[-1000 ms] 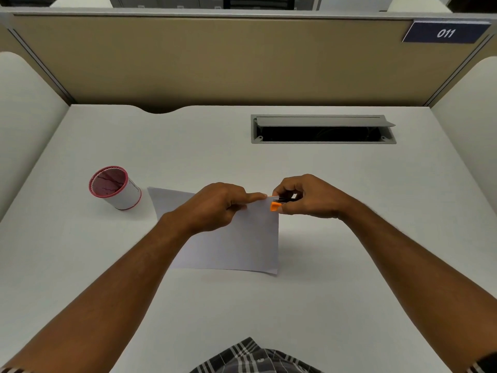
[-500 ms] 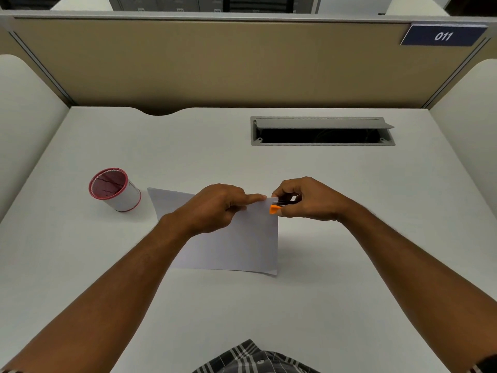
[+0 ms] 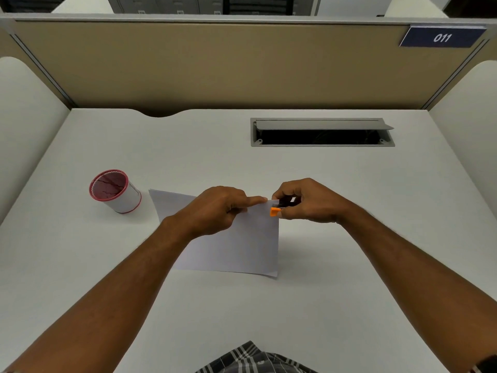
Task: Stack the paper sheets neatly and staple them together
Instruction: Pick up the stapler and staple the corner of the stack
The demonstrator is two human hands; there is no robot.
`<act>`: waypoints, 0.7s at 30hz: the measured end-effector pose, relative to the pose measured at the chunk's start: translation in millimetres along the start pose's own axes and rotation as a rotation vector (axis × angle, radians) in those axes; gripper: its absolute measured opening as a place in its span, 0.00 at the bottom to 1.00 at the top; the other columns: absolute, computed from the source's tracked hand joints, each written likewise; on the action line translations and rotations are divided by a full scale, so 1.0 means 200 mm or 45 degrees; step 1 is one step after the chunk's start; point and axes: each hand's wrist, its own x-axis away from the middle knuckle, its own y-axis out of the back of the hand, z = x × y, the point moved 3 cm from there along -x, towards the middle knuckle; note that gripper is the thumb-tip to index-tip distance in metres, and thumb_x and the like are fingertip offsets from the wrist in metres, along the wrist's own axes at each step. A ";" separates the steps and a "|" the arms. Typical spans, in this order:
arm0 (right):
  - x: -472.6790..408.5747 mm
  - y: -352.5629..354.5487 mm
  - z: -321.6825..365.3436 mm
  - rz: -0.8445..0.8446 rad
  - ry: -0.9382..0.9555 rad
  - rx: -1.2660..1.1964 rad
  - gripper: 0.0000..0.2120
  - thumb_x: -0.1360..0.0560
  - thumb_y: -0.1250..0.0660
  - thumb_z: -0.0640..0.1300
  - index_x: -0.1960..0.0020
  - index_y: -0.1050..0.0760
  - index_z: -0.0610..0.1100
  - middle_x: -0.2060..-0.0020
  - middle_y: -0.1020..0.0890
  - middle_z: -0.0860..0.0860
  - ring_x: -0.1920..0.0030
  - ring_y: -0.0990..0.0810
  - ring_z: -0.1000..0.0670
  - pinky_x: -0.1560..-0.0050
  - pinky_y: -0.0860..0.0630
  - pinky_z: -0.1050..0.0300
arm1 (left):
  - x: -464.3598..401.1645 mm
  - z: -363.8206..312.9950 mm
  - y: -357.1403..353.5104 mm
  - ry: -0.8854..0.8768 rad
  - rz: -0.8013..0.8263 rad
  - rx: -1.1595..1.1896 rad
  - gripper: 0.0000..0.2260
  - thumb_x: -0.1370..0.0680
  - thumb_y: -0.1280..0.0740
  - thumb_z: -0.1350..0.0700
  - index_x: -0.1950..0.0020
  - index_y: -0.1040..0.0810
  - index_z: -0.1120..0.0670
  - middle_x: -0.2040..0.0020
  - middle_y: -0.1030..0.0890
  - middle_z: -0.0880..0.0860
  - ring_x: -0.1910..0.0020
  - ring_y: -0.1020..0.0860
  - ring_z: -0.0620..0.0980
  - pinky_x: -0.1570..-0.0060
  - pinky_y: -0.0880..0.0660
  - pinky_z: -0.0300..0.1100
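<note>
White paper sheets [image 3: 236,246] lie on a pale grey desk [image 3: 322,305], beside a small black-and-orange stapler [image 3: 279,207], with a white, red-rimmed cup [image 3: 115,191] at left and a black-and-white plaid shirt [image 3: 250,359] nearest.

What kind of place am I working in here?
Most likely an office cubicle: a white desk walled by a tan partition, a numbered plate reading 011, and a cable hatch in the desktop.

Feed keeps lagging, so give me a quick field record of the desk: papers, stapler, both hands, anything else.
papers: paper sheets stacked on the desk
stapler: small stapler, orange tip, at the stack's far right corner
left hand: left hand pinching that corner
right hand: right hand, grip closed on the stapler
other: red-rimmed cup, left of the sheets
</note>
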 end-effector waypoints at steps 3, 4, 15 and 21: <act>0.00 0.00 -0.01 -0.006 0.001 -0.017 0.11 0.29 0.25 0.51 0.49 0.16 0.48 0.56 0.15 0.54 0.54 0.17 0.52 0.50 0.18 0.52 | 0.00 0.01 0.00 -0.013 0.000 0.001 0.22 0.21 0.35 0.63 0.28 0.27 0.47 0.51 0.16 0.51 0.54 0.21 0.49 0.54 0.29 0.37; 0.00 -0.01 -0.02 -0.007 0.001 -0.020 0.11 0.29 0.25 0.51 0.49 0.16 0.48 0.56 0.15 0.54 0.54 0.17 0.52 0.50 0.18 0.52 | 0.00 0.01 0.00 -0.013 -0.001 0.003 0.22 0.20 0.35 0.63 0.28 0.27 0.47 0.51 0.16 0.51 0.54 0.21 0.49 0.54 0.29 0.37; -0.01 -0.01 -0.03 -0.026 0.013 -0.026 0.11 0.29 0.25 0.50 0.49 0.16 0.46 0.56 0.14 0.52 0.55 0.17 0.50 0.53 0.18 0.54 | 0.00 0.01 -0.01 -0.028 -0.011 0.006 0.22 0.20 0.35 0.63 0.28 0.27 0.48 0.52 0.16 0.52 0.55 0.21 0.50 0.55 0.30 0.37; -0.02 -0.01 -0.02 -0.006 -0.012 -0.030 0.13 0.27 0.26 0.51 0.47 0.16 0.45 0.55 0.15 0.51 0.53 0.17 0.51 0.52 0.19 0.56 | 0.00 0.02 -0.01 -0.036 -0.022 0.001 0.22 0.21 0.35 0.63 0.28 0.27 0.47 0.53 0.16 0.51 0.56 0.21 0.49 0.56 0.30 0.34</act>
